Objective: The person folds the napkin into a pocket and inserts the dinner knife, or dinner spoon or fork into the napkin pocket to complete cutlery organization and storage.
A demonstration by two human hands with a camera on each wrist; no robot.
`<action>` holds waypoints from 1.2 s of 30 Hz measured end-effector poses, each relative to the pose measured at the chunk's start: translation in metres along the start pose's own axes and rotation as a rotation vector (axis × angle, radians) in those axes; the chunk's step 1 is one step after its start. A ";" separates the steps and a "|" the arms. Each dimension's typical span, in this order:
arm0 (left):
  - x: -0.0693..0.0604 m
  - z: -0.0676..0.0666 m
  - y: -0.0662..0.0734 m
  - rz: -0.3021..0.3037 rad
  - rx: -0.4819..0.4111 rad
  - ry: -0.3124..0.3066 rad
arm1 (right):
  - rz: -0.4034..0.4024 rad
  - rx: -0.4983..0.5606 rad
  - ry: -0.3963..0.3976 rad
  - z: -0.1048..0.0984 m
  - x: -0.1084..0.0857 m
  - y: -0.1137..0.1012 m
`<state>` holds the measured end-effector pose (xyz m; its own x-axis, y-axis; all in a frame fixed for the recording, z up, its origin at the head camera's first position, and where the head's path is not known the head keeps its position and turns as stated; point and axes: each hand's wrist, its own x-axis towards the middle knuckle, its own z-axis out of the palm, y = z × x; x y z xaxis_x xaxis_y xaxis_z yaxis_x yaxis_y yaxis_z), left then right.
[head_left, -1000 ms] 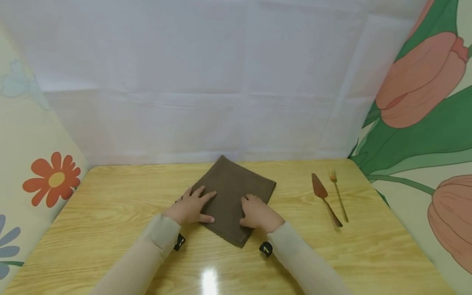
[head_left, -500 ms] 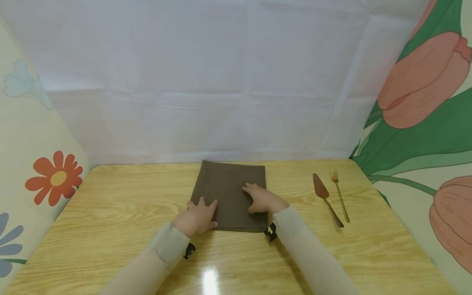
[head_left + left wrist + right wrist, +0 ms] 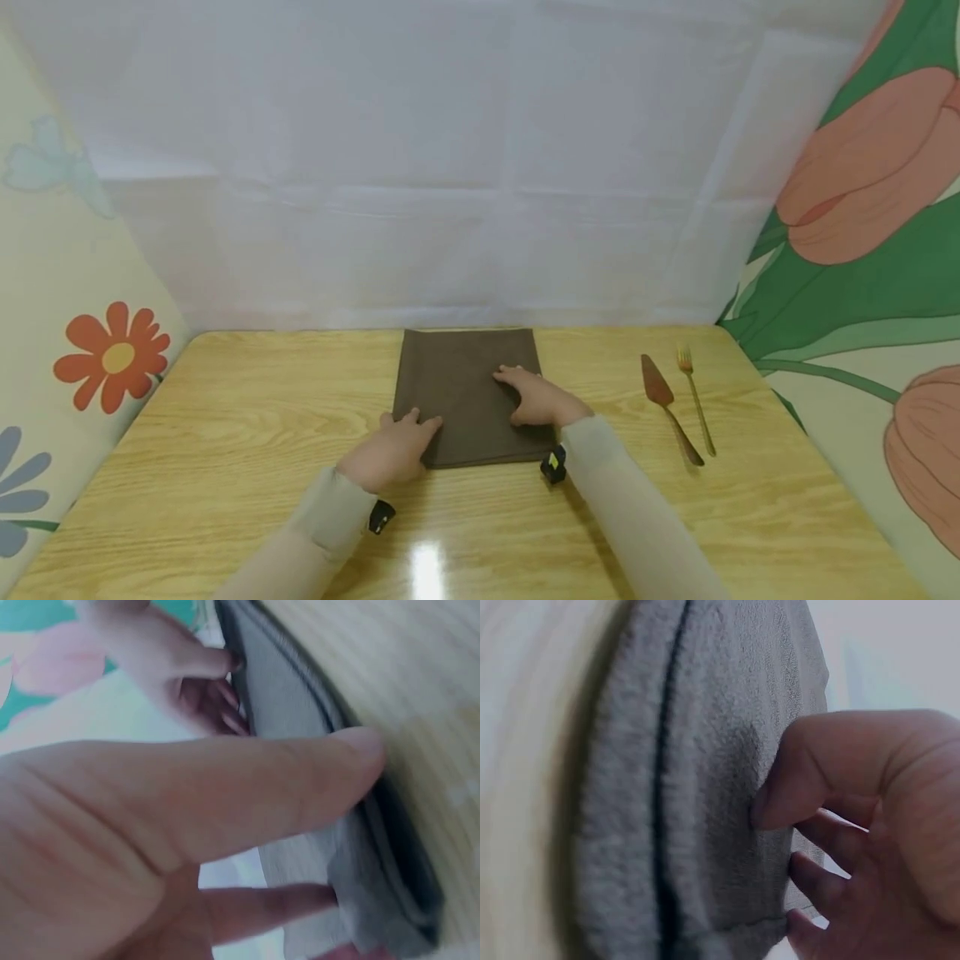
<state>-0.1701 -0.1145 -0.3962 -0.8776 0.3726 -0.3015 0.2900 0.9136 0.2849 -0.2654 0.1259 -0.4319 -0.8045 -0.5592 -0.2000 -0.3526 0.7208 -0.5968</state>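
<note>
A folded brown cloth (image 3: pixel 461 392) lies flat near the far edge of the table, its sides roughly square to that edge. My left hand (image 3: pixel 388 454) rests at its near left corner with the fingers spread over it. In the left wrist view the thumb of that hand lies across the layered edge of the cloth (image 3: pixel 281 690). On the right part of the cloth, my right hand (image 3: pixel 542 398) touches the top with its fingertips and thumb. Close up in the right wrist view, the thumb presses the cloth (image 3: pixel 727 780) and the fingers are loosely bent, pinching nothing.
To the right lie a copper-coloured cake server (image 3: pixel 657 385) and a gold fork (image 3: pixel 697 404), side by side on the wooden table (image 3: pixel 262 400). A white sheet (image 3: pixel 360 167) hangs behind the far edge. Floral panels (image 3: pixel 862 333) flank both sides.
The cloth has turned from a diamond position to square with the table and shifted slightly away from me. My left hand moved to its near left corner; the right hand moved slightly right and farther.
</note>
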 end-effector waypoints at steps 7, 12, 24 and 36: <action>-0.006 -0.003 -0.033 0.093 -0.153 0.002 | -0.076 0.040 0.069 0.001 -0.012 0.012; -0.009 -0.003 -0.053 0.181 -0.160 0.003 | -0.139 -0.010 0.041 0.000 -0.035 0.017; -0.009 -0.001 -0.070 0.236 -0.122 0.092 | -0.160 -0.095 -0.091 -0.001 -0.074 0.008; -0.011 -0.005 -0.064 0.251 -0.079 0.145 | -0.137 -0.138 -0.019 0.004 -0.075 0.003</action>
<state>-0.1806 -0.1780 -0.4069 -0.8293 0.5528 -0.0815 0.4788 0.7783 0.4061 -0.2041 0.1679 -0.4220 -0.7356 -0.6629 -0.1397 -0.5215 0.6857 -0.5078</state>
